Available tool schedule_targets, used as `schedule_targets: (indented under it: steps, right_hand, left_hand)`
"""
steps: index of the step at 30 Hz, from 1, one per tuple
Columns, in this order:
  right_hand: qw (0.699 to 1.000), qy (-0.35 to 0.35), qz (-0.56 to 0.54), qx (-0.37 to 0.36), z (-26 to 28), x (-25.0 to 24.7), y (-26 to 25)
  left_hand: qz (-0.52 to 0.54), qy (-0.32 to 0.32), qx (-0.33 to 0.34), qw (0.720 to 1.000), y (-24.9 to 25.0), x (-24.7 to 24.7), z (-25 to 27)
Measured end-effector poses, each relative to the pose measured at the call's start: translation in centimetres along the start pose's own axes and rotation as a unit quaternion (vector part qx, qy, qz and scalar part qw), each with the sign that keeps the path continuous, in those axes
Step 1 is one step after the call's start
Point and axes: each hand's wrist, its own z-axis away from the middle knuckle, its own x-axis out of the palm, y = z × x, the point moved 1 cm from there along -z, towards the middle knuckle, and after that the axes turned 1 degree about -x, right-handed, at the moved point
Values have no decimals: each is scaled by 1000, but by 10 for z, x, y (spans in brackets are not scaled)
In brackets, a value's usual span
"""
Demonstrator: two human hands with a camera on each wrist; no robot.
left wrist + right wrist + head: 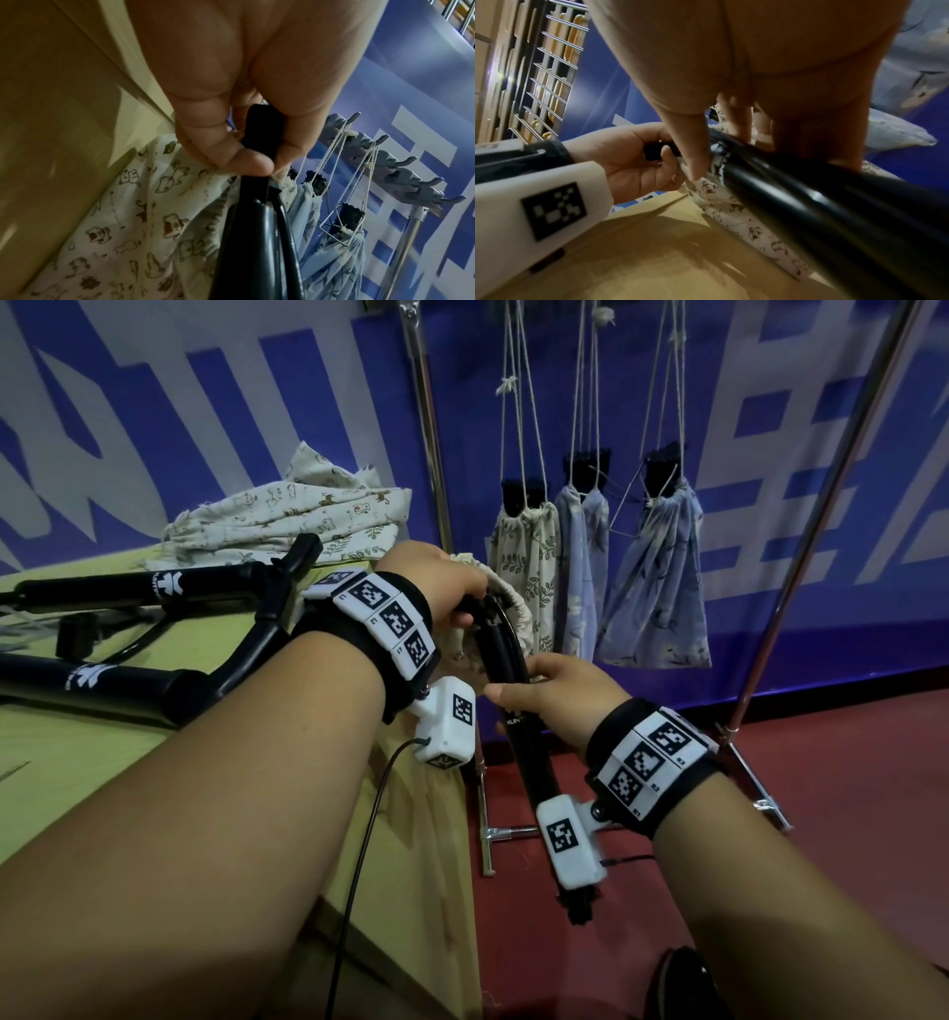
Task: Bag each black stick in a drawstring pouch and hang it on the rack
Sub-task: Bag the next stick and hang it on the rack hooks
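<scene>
A black stick slants down off the table's right edge. My left hand pinches its upper end together with the edge of a cream animal-print pouch. My right hand grips the shaft just below, thumb on the near side. The pouch lies under the stick, its gathered rim arcing round the upper end; whether the stick is inside it I cannot tell. The left hand also shows in the right wrist view. Three filled pouches hang by cords from the rack hooks.
Two more black sticks lie crossed on the yellow-green table, with a heap of printed pouches behind them. The rack's chrome poles stand on the red floor, right of the table, before a blue banner.
</scene>
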Motion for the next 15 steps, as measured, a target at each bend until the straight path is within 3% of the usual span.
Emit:
schedule_targets:
  steps: [3,11,15]
  right_hand:
    - [1000,1,26,-6,4,0,2]
    - [998,-6,40,57,0,7,15]
    - [998,7,7,66,-1,10,16]
  left_hand:
    - [-38,10,22,999,0,-3,-2]
    - [-189,16,108,976,-7,-3,-6]
    - [-185,-52,95,977,-7,1,-3]
